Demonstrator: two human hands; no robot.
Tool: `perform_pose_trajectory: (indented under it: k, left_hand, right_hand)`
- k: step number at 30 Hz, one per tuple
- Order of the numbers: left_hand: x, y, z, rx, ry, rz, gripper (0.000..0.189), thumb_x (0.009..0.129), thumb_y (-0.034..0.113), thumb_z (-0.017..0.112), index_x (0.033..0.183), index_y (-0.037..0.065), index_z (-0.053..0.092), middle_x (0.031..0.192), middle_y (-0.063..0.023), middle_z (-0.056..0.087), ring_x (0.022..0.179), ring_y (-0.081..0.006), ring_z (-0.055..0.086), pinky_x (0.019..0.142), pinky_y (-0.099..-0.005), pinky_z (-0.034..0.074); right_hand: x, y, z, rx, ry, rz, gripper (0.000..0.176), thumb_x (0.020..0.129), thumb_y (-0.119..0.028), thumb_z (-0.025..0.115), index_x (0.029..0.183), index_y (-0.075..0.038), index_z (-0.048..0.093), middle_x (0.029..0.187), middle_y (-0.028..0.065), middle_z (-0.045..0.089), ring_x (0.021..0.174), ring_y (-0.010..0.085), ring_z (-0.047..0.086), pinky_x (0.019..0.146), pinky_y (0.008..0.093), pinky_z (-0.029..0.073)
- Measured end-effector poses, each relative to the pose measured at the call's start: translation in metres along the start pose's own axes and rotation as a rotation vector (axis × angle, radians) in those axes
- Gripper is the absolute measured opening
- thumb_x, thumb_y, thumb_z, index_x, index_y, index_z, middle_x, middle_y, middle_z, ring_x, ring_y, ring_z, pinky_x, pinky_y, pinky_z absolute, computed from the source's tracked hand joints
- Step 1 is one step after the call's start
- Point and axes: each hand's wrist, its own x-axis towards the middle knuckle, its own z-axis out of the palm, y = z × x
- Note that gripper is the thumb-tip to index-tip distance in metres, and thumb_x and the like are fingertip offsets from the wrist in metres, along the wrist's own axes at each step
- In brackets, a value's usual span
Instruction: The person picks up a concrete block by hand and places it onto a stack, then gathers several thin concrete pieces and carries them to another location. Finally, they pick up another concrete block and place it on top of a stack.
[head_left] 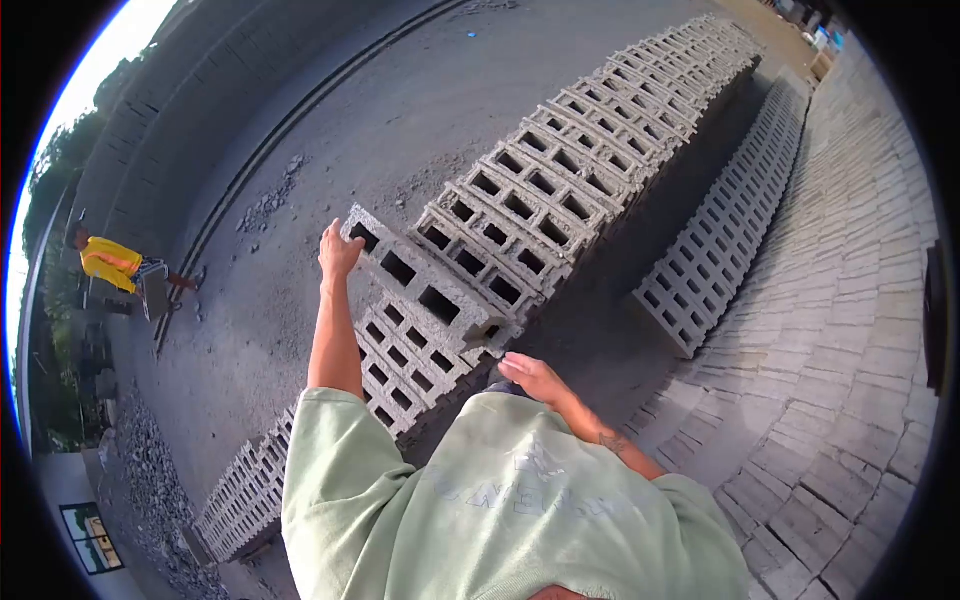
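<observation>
A grey hollow concrete block [420, 285] with three open cells lies slanted across the top of a low stack of the same blocks [400, 370]. My left hand [338, 250] is stretched out and grips the block's far end. My right hand [535, 375] hovers with fingers extended just below the block's near end; whether it touches the block I cannot tell. My green shirt [500, 500] fills the bottom of the view.
A long double row of stacked hollow blocks [600, 130] runs away ahead, with another row [725, 230] to its right and a wide field of flat-laid blocks [860, 300] beyond. Bare gritty ground [400, 110] lies left. A person in yellow [110, 262] crouches far left.
</observation>
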Motion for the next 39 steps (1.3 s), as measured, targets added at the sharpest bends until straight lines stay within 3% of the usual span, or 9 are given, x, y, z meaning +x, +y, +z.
perform_pose_trajectory:
  k: [3,6,8,15,18,20,24,29,39]
  left_hand:
    - [0.052,-0.013,-0.003,0.095,-0.452,0.042,0.061,0.058,0.030,0.069,0.112,0.003,0.058,0.105,-0.0179,0.062,0.104,-0.0334,0.056,0.089,-0.0422,0.043]
    - [0.078,-0.014,0.010,0.296,-0.516,0.077,0.050,0.056,0.028,0.069,0.098,0.001,0.064,0.100,-0.0220,0.062,0.099,-0.0341,0.058,0.085,-0.0408,0.046]
    - [0.095,-0.032,0.031,0.231,-0.519,0.095,0.043,0.056,0.024,0.068,0.089,-0.003,0.065,0.096,-0.0262,0.061,0.096,-0.0358,0.059,0.085,-0.0402,0.046]
    - [0.101,-0.052,0.036,0.205,-0.456,0.302,0.041,0.054,0.020,0.064,0.082,-0.009,0.062,0.084,-0.0318,0.059,0.086,-0.0412,0.060,0.075,-0.0403,0.047]
    - [0.035,0.020,-0.040,0.271,-0.307,0.266,0.037,0.054,0.018,0.067,0.078,-0.009,0.062,0.080,-0.0304,0.060,0.082,-0.0429,0.060,0.073,-0.0435,0.047]
    - [-0.003,0.054,-0.079,0.323,-0.259,0.296,0.035,0.055,0.018,0.070,0.076,-0.008,0.062,0.079,-0.0289,0.061,0.081,-0.0432,0.059,0.072,-0.0450,0.047]
    - [-0.099,0.122,-0.130,0.453,-0.137,0.438,0.032,0.053,0.020,0.071,0.068,-0.006,0.061,0.072,-0.0262,0.060,0.075,-0.0432,0.059,0.067,-0.0486,0.045]
    - [-0.211,0.196,-0.143,0.486,0.050,0.633,0.027,0.053,0.019,0.070,0.059,-0.004,0.058,0.059,-0.0204,0.055,0.069,-0.0389,0.055,0.071,-0.0451,0.043]
    - [-0.324,0.296,0.003,0.374,-0.357,0.598,0.031,0.057,0.026,0.068,0.062,-0.005,0.062,0.065,-0.0246,0.060,0.069,-0.0394,0.060,0.069,-0.0445,0.047]
  right_hand:
    - [0.034,-0.013,0.039,-0.056,0.120,0.011,0.079,0.081,-0.049,0.058,0.129,0.009,0.034,0.128,0.0222,0.045,0.122,0.0272,0.042,0.098,0.0337,0.036]
    - [0.030,-0.068,0.063,-0.058,0.230,0.061,0.088,0.075,-0.061,0.057,0.119,0.014,0.043,0.121,0.0293,0.048,0.115,0.0321,0.048,0.092,0.0362,0.039]
    - [0.065,-0.027,0.069,-0.083,0.245,0.109,0.093,0.073,-0.064,0.057,0.119,0.016,0.042,0.121,0.0309,0.047,0.116,0.0332,0.046,0.094,0.0363,0.037]
    - [0.045,-0.053,0.078,0.014,0.333,0.037,0.100,0.069,-0.061,0.063,0.122,0.019,0.036,0.125,0.0326,0.042,0.120,0.0338,0.042,0.098,0.0350,0.034]
    - [0.030,-0.046,0.078,0.010,0.453,0.048,0.100,0.067,-0.062,0.063,0.118,0.020,0.038,0.122,0.0332,0.044,0.118,0.0345,0.044,0.095,0.0359,0.037]
    - [0.002,-0.048,0.064,0.003,0.291,0.176,0.104,0.066,-0.064,0.062,0.119,0.021,0.035,0.118,0.0343,0.047,0.113,0.0362,0.049,0.094,0.0372,0.039]
    - [-0.008,0.008,0.047,0.050,0.672,0.161,0.079,0.065,-0.054,0.069,0.101,0.015,0.053,0.103,0.0288,0.056,0.099,0.0358,0.056,0.083,0.0395,0.045]
    - [-0.062,0.065,-0.003,0.180,0.740,0.113,0.056,0.064,-0.036,0.072,0.091,0.011,0.059,0.094,0.0268,0.060,0.092,0.0353,0.058,0.077,0.0399,0.046]
    - [-0.227,0.153,-0.123,-0.072,1.246,0.410,0.054,0.059,-0.038,0.075,0.083,0.008,0.061,0.082,0.0239,0.063,0.080,0.0351,0.062,0.072,0.0411,0.048]
